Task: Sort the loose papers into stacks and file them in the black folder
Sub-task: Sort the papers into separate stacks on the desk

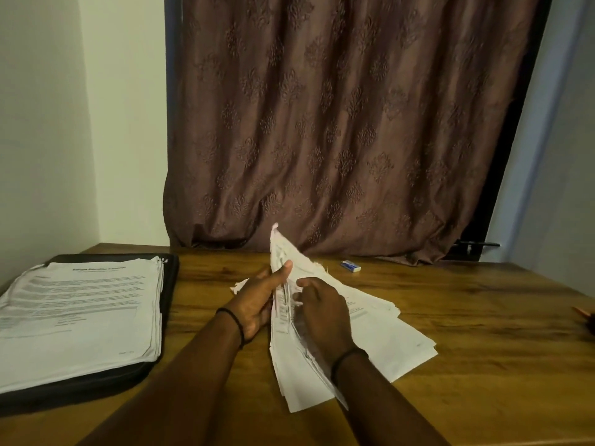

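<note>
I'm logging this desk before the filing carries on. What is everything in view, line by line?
table: one, brown wood, fills the lower frame
curtain: one, brown patterned, behind the table
black folder: one, black, flat on the table's left
paper stack: one, white printed, on the black folder
loose papers: one fanned pile, white, table centre, some sheets lifted
small block: one, white and blue, perhaps an eraser, far side near the curtain
reddish object: one, cut off at the right edge, cannot tell what
wristbands: two, black, one per wrist
left hand: one, pinches the lifted sheets
right hand: one, fingers curled into the loose papers
</note>
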A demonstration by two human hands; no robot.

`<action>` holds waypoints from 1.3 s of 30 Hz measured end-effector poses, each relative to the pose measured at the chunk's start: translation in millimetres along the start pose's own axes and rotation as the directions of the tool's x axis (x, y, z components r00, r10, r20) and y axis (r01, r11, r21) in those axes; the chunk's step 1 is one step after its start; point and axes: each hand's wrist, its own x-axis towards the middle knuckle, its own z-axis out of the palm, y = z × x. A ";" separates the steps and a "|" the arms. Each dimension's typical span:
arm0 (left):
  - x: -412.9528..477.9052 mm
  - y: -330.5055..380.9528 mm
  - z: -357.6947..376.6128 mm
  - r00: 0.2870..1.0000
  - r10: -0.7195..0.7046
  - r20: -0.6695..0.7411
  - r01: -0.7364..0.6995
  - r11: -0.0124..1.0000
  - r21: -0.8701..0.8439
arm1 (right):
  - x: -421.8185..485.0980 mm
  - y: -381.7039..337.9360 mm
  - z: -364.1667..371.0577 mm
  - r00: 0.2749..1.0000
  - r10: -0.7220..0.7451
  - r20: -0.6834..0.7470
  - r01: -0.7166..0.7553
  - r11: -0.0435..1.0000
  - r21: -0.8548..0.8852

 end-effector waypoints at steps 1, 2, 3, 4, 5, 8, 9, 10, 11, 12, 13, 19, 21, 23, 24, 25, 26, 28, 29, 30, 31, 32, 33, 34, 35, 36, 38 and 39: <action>-0.7 -1.0 4.3 1.000 0.016 -0.002 -0.016 0.999 0.033 | 3.0 0.8 0.9 0.997 0.070 0.030 -0.075 0.978 0.194; -1.1 -2.9 8.2 0.999 0.037 -0.021 -0.036 0.997 0.067 | 4.2 -0.9 -0.5 0.985 0.154 0.084 -0.174 0.909 0.378; -1.1 -4.5 11.6 0.997 0.058 -0.057 -0.052 0.994 0.096 | 4.9 -1.3 -2.5 0.966 0.217 0.139 -0.257 0.817 0.516; -1.3 -4.8 13.9 0.991 0.074 -0.111 -0.061 0.991 0.115 | 4.6 -0.9 -5.7 0.958 0.249 0.144 -0.286 0.770 0.571; -2.0 -4.5 15.3 0.983 0.079 -0.166 -0.060 0.991 0.117 | 3.4 1.6 -8.6 0.960 0.256 0.113 -0.271 0.753 0.599; -5.0 7.2 16.8 0.977 0.096 -0.192 -0.085 0.994 0.065 | 5.1 4.0 -31.0 0.955 0.179 -0.237 -0.089 0.934 0.346; -8.9 16.3 17.7 0.981 0.112 -0.159 -0.107 0.994 0.037 | 8.0 2.5 -42.4 0.929 0.133 -0.345 -0.033 0.960 0.279; -13.0 27.1 18.1 0.983 0.129 -0.131 -0.129 0.992 0.007 | 13.2 1.6 -53.7 0.915 0.095 -0.393 0.002 0.971 0.240; -16.9 38.9 17.7 0.983 0.150 -0.107 -0.152 0.988 -0.012 | 21.1 1.8 -64.6 0.923 0.065 -0.380 0.023 0.975 0.221; -21.2 52.4 17.0 0.980 0.177 -0.088 -0.179 0.984 -0.016 | 29.1 -3.2 -75.4 0.947 0.041 -0.317 0.031 0.976 0.217; -24.8 65.3 15.9 0.977 0.199 -0.081 -0.200 0.980 -0.010 | 36.3 -9.5 -84.5 0.969 0.039 -0.243 0.021 0.970 0.240; -44.9 111.5 0.5 0.963 0.247 -0.103 -0.249 0.968 -0.006 | 48.9 -56.1 -106.3 0.992 0.048 -0.115 0.027 0.820 0.572; -52.5 116.7 -3.4 0.966 0.244 -0.085 -0.246 0.969 -0.021 | 42.1 -68.7 -98.6 0.996 0.049 -0.068 0.010 0.740 0.672; -63.7 123.0 -3.9 0.964 0.261 -0.047 -0.263 0.965 -0.023 | 39.0 -80.3 -87.4 0.995 0.066 -0.070 0.004 0.694 0.720; -69.2 127.8 -4.3 0.958 0.283 -0.035 -0.284 0.959 -0.020 | 38.5 -87.0 -82.7 0.994 0.066 -0.089 0.020 0.685 0.728; -73.5 134.0 -5.0 0.946 0.322 -0.036 -0.322 0.946 -0.017 | 38.2 -94.1 -79.7 0.993 0.061 -0.105 0.036 0.678 0.735; -75.6 140.2 -7.2 0.928 0.370 -0.046 -0.371 0.929 -0.008 | 38.6 -101.2 -78.1 0.992 0.048 -0.121 0.058 0.668 0.742; -79.1 151.4 -14.3 0.888 0.455 -0.066 -0.454 0.891 0.028 | 37.4 -113.3 -78.7 0.986 0.003 -0.164 0.123 0.647 0.753; -81.3 153.8 -20.0 0.878 0.473 -0.073 -0.471 0.881 0.043 | 36.2 -114.7 -77.0 0.986 -0.016 -0.166 0.138 0.640 0.756; -83.5 153.7 -25.7 0.875 0.478 -0.077 -0.475 0.878 0.056 | 33.9 -113.2 -74.7 0.989 -0.027 -0.148 0.132 0.632 0.764; -85.3 151.7 -31.2 0.875 0.478 -0.077 -0.473 0.878 0.067 | 29.9 -108.9 -72.0 0.994 -0.035 -0.108 0.106 0.627 0.772; -87.6 146.6 -38.6 0.879 0.472 -0.073 -0.466 0.881 0.083 | 24.4 -101.3 -66.1 0.998 -0.048 -0.049 0.069 0.621 0.781; -88.9 139.7 -44.7 0.889 0.453 -0.063 -0.445 0.889 0.103 | 17.3 -91.0 -59.2 0.998 -0.064 0.004 0.036 0.618 0.785; -89.7 131.8 -50.8 0.901 0.429 -0.056 -0.420 0.898 0.131 | 8.7 -80.5 -51.6 0.997 -0.076 0.028 0.025 0.623 0.782; -90.4 124.2 -54.7 0.909 0.414 -0.051 -0.404 0.903 0.147 | -1.4 -73.4 -45.6 0.997 -0.078 0.014 0.039 0.633 0.773; -90.4 118.4 -56.8 0.908 0.415 -0.051 -0.404 0.903 0.148 | -10.0 -70.2 -40.8 0.997 -0.071 -0.025 0.065 0.638 0.767; -89.1 112.1 -56.1 0.899 0.431 -0.071 -0.420 0.898 0.134 | -19.1 -70.8 -34.1 0.994 -0.064 -0.084 0.106 0.629 0.770; -89.9 112.6 -51.6 0.893 0.442 -0.087 -0.428 0.893 0.139 | -19.4 -74.4 -33.3 0.993 -0.072 -0.097 0.121 0.630 0.767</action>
